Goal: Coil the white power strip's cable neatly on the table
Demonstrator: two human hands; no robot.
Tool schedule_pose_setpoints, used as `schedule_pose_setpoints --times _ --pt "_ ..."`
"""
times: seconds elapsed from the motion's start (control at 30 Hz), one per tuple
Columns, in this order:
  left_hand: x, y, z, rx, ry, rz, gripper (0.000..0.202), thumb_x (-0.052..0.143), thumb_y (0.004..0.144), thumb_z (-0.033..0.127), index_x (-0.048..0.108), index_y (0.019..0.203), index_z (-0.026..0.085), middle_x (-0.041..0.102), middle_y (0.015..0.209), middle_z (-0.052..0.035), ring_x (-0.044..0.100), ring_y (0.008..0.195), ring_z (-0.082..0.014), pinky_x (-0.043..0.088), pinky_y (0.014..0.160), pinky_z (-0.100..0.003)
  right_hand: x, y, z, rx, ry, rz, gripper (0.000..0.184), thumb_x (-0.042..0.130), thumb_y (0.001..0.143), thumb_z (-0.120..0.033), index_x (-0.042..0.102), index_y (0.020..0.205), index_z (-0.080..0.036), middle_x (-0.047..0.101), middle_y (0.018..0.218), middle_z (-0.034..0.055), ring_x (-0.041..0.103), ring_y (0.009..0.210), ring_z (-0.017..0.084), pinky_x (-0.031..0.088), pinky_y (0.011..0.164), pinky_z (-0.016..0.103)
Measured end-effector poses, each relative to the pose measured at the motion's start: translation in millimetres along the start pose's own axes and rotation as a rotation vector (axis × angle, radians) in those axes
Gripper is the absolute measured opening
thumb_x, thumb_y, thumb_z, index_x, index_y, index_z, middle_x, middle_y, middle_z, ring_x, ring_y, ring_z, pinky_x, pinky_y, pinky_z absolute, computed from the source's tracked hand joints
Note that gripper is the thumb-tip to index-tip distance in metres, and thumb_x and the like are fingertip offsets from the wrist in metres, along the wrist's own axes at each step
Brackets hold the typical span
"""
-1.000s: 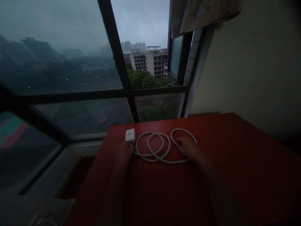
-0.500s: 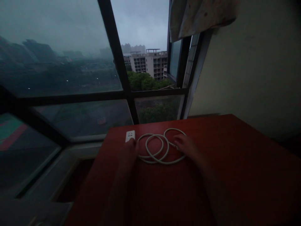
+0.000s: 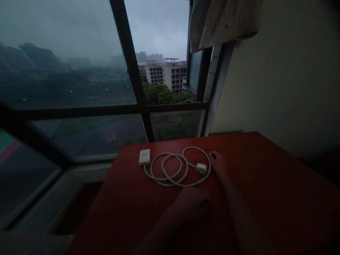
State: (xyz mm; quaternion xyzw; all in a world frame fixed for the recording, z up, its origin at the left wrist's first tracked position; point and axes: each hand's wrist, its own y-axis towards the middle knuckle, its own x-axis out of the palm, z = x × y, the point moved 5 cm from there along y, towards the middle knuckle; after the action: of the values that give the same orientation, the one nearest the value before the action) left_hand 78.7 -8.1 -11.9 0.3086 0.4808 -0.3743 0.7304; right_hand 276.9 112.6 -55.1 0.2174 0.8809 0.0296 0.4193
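An extension cord lies on the table with its pale cable in overlapping loops. Its white socket block sits at the far left end. The white plug rests inside the right-hand loop, untouched, prongs toward me. My right hand is just right of that loop, its fingers curled in and no object visible in them. Nearer to me, below the loops, my left hand is dim and slightly blurred, with fingers folded in and nothing seen in its grasp.
The reddish-brown table stands against a window with dark frames. A pale wall rises on the right, and a curtain hangs at the upper right. The table's left edge borders a low sill.
My left hand has left the socket block and moved right and toward me. My right hand has come off the plug and shifted slightly right, leaving the plug on the table.
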Motion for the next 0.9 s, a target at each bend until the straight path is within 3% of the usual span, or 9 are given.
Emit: schedule_pose_setpoints --times 0.17,0.9 --pt "-0.8 -0.4 -7.7 -0.071 -0.032 0.007 0.012 0.049 0.089 0.03 0.056 0.084 0.021 0.067 0.085 -0.0013 0.062 0.074 -0.0164 0.038 0.06 -0.025 -0.1 0.5 -0.1 -0.016 -0.007 -0.014 0.032 0.044 0.086 -0.033 0.071 0.093 -0.017 0.072 0.095 0.0093 0.065 0.083 0.02 0.045 0.076 0.029" --pt "-5.5 -1.1 -7.5 -0.091 -0.091 -0.044 0.011 0.051 0.088 0.028 0.06 0.087 0.021 0.068 0.089 -0.0024 0.062 0.08 -0.0167 0.04 0.064 -0.024 2.1 -2.9 -7.5 -0.01 -0.036 -0.048 0.032 0.044 0.086 -0.033 0.07 0.096 -0.018 0.071 0.099 0.0082 0.064 0.087 0.02 0.045 0.079 0.029"
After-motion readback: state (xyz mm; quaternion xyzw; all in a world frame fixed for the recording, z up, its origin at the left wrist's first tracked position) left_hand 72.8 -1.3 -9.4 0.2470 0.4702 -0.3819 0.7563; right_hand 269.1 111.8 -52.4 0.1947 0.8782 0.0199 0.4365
